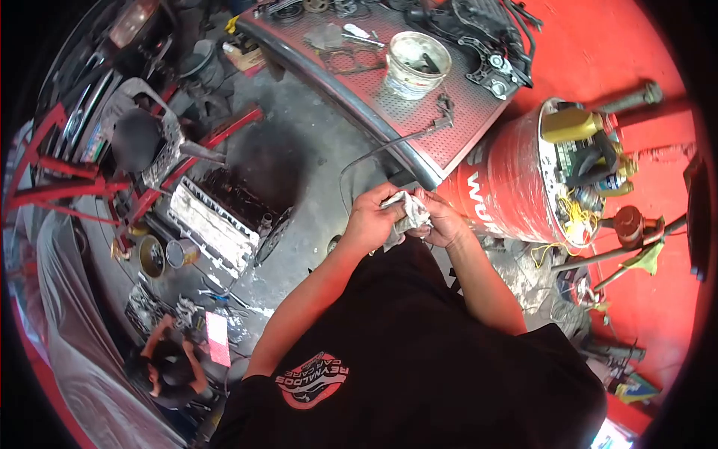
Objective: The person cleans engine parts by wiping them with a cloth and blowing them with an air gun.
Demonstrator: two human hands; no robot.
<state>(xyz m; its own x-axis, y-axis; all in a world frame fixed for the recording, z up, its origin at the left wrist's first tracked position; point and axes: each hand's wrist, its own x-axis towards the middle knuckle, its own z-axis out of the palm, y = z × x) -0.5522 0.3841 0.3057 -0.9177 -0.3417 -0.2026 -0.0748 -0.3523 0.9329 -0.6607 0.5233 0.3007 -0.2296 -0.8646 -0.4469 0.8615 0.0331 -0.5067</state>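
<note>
A crumpled whitish-grey cloth (410,212) is bunched between my two hands, in front of my black shirt. My left hand (368,222) closes around its left side. On the right side, the fingers of my right hand (446,218) are bent and pinch the cloth. Both hands are close together, just off the near corner of a red perforated metal table (374,99). Whether anything is wrapped inside the cloth cannot be seen.
The table bears a white bucket (409,88), a thin hose (389,142) and metal parts. A red drum (502,176) with bottles stands right. An engine part (212,224) lies on the floor at left; another person (170,367) works at lower left.
</note>
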